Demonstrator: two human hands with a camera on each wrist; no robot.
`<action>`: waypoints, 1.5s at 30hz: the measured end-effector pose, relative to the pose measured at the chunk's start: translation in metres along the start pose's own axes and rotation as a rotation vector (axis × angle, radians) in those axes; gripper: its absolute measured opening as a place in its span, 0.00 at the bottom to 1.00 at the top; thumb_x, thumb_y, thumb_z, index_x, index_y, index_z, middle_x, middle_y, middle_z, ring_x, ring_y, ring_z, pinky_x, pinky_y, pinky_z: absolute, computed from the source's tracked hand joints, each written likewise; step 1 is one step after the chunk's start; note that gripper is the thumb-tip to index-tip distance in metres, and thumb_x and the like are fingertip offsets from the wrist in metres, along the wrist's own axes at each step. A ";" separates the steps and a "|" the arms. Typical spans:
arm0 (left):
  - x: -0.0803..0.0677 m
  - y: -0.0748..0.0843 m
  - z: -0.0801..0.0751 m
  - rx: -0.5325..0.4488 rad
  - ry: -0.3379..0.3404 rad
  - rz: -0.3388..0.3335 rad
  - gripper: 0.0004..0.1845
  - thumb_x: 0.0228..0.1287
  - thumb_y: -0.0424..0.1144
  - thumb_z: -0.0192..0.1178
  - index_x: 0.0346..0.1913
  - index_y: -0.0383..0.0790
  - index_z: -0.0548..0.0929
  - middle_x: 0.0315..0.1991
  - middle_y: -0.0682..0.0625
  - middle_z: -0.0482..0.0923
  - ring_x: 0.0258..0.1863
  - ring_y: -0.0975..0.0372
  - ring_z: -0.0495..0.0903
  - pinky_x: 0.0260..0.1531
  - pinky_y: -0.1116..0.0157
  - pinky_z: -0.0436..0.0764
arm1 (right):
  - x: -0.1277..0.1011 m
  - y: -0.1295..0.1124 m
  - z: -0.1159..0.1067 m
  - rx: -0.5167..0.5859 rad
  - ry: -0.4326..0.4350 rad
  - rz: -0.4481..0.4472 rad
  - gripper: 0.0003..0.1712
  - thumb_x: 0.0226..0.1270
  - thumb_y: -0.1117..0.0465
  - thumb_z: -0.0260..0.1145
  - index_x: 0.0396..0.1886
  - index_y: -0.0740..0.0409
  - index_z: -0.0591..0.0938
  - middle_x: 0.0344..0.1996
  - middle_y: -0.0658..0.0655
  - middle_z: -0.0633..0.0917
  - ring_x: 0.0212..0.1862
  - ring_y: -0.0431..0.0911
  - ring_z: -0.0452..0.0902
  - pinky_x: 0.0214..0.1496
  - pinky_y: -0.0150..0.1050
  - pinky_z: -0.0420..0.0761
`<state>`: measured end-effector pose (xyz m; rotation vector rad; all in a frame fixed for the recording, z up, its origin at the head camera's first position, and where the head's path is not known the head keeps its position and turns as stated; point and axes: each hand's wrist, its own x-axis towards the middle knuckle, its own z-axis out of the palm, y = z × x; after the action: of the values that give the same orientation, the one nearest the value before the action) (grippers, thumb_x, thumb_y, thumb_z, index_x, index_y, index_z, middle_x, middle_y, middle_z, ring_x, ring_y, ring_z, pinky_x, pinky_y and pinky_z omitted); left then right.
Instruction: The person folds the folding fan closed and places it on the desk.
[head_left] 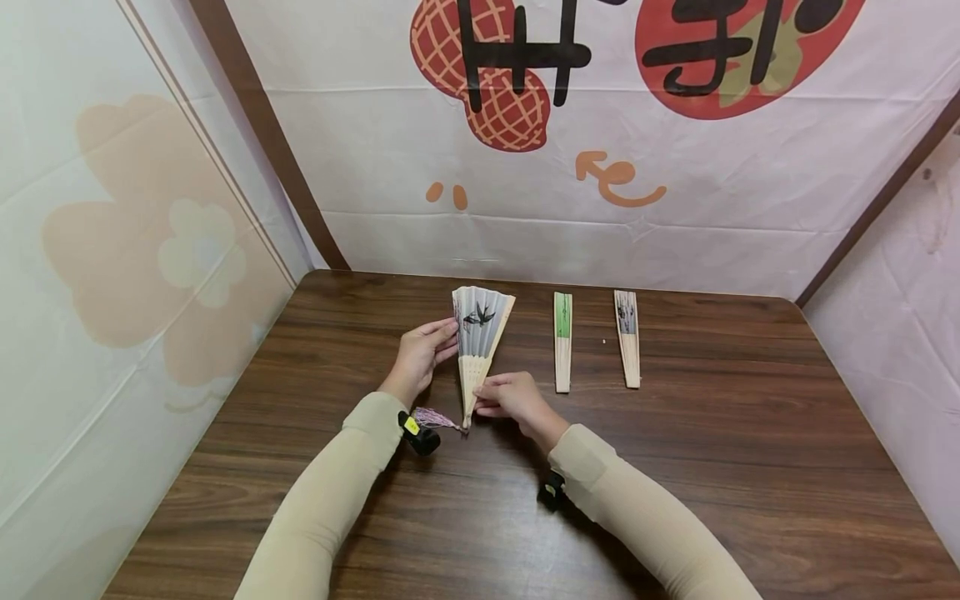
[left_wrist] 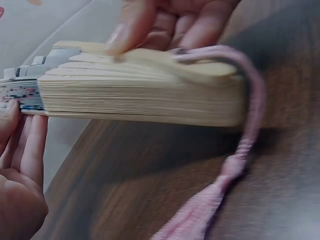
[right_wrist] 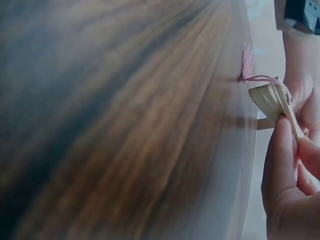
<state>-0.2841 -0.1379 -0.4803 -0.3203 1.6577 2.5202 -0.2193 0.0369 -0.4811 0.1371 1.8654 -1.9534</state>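
Note:
A paper folding fan [head_left: 481, 332] with an ink bamboo print is partly spread, held just above the wooden table [head_left: 750, 433]. My left hand [head_left: 447, 338] pinches the fan's left edge between thumb and fingers; its fingers [left_wrist: 22, 150] lie under the paper end. My right hand [head_left: 484, 398] pinches the bamboo ribs [left_wrist: 140, 95] near the pivot [right_wrist: 267, 100], thumb [right_wrist: 280, 155] pressed on the outer rib. A pink tassel [head_left: 432, 417] trails from the pivot onto the table, and the left wrist view shows this tassel [left_wrist: 235, 165] up close.
Two closed fans lie to the right, parallel to each other: a green one [head_left: 562, 342] and a grey printed one [head_left: 627, 337]. White printed cloth walls enclose the table on the left, back and right.

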 end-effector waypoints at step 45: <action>-0.037 -0.038 -0.004 0.024 -0.034 -0.033 0.13 0.68 0.27 0.61 0.31 0.48 0.87 0.30 0.57 0.87 0.32 0.68 0.87 0.38 0.74 0.88 | 0.005 -0.005 -0.008 0.032 0.017 -0.009 0.13 0.66 0.71 0.66 0.47 0.76 0.83 0.22 0.52 0.86 0.27 0.40 0.84 0.40 0.38 0.91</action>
<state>-0.2400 -0.1252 -0.5066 -0.2983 1.6550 2.4655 -0.2279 0.0433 -0.4789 0.1558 1.8482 -1.9948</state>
